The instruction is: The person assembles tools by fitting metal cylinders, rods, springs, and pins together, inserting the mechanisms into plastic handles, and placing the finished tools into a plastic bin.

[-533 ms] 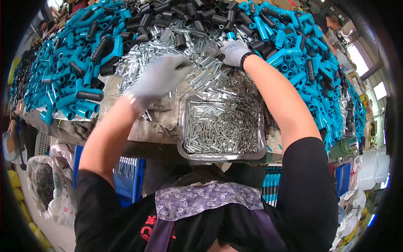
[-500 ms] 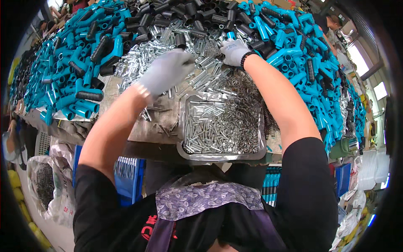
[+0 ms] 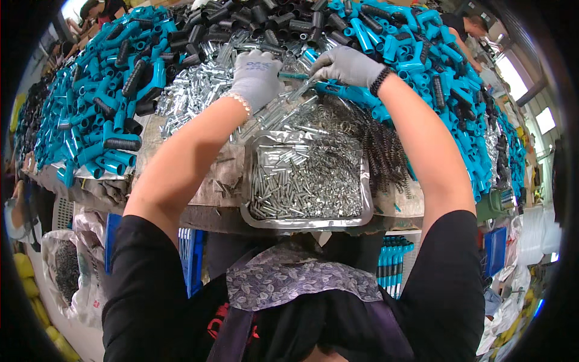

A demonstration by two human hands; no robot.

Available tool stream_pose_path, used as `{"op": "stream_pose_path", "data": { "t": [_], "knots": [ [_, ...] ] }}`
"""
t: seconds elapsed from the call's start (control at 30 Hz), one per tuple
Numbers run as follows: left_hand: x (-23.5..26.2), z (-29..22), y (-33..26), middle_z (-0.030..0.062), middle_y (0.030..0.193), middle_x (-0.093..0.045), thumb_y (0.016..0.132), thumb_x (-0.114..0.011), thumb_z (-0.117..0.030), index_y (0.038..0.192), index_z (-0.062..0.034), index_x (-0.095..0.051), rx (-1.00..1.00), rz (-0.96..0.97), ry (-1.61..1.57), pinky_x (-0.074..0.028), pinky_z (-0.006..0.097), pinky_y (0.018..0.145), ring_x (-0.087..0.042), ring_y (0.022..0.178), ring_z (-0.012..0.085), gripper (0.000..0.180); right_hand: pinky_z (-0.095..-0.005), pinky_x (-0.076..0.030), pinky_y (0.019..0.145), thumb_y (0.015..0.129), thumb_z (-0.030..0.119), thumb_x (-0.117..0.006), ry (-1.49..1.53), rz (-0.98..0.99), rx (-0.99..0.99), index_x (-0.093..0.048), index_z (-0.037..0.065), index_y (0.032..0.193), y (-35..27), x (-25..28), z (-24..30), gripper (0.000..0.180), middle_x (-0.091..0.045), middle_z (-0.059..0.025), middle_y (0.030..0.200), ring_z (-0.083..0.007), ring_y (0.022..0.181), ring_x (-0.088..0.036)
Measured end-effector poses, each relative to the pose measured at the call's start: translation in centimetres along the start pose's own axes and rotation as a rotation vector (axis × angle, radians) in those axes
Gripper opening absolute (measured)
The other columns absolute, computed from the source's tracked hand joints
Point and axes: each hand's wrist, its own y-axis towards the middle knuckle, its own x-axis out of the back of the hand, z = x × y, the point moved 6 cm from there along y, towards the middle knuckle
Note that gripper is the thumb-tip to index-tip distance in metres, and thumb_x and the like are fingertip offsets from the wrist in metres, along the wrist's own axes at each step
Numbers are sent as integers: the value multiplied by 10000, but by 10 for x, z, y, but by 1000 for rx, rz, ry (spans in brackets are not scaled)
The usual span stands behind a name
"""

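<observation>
My left hand (image 3: 256, 78), in a grey-white glove, is closed over the pile of shiny metal parts (image 3: 199, 90); its fingertips are hidden. A slim teal piece (image 3: 292, 76) shows between my hands. To the right, my gloved right hand (image 3: 347, 66) has its fingers bent down in a pinch near that piece; what they grip is unclear. Just beneath this hand sits a teal tubular part (image 3: 347, 92). Dark coil springs (image 3: 383, 151) are heaped below it. Closer to me, a metal tray (image 3: 246, 205) holds small pins and springs.
Teal angled handles (image 3: 90, 114) are heaped at left, with more teal handles (image 3: 434, 84) at right. Black tubes (image 3: 265, 18) lie across the back. Below the table edge are a blue bin (image 3: 194, 259) and a sack of springs (image 3: 66, 271). A co-worker (image 3: 464, 30) is at far right.
My left hand has moved right and away from me and closed. My right hand has turned inward, fingers pointing left and down. A teal tubular part now appears beneath it.
</observation>
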Motion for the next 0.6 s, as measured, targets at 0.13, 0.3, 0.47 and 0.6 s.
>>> {"op": "stream_pose_path", "data": {
  "t": [0.13, 0.3, 0.47, 0.6],
  "knots": [
    [16, 23, -6, 111, 1035, -711, 872, -659, -336, 1088, -85, -702, 169, -297, -582, -499, 386, 875, -668, 994, 239, 334, -330, -534, 837, 883, 274, -680, 331, -415, -103, -739, 0, 1025, -44, 1, 3, 314, -746, -147, 943, -221, 892, -710],
    [44, 34, -37, 100, 968, -684, 1003, -558, -248, 1255, -63, -499, 237, -483, -1830, -549, 365, 758, -663, 872, 177, 318, -279, -522, 868, 1019, 206, -553, 567, -863, -164, -661, -69, 1154, -146, 29, 55, 325, -734, -115, 985, -166, 922, -698],
    [90, -26, -123, 95, 1064, -537, 1018, -530, -180, 1384, -62, -461, 184, -205, -1574, -545, 299, 761, -557, 869, 134, 391, -310, -517, 892, 1033, 187, -536, 781, -1090, -117, -627, -85, 1189, -219, 11, 129, 327, -716, -154, 1014, -197, 973, -687],
    [96, -68, -203, 157, 1053, -535, 902, -631, -56, 1294, 4, -539, -228, -298, -1065, -483, 354, 823, -568, 922, 256, 407, -268, -494, 780, 1012, 307, -602, 835, -914, -99, -667, -25, 1157, -254, -26, 177, 368, -735, -77, 935, -96, 807, -637]
  ]
}}
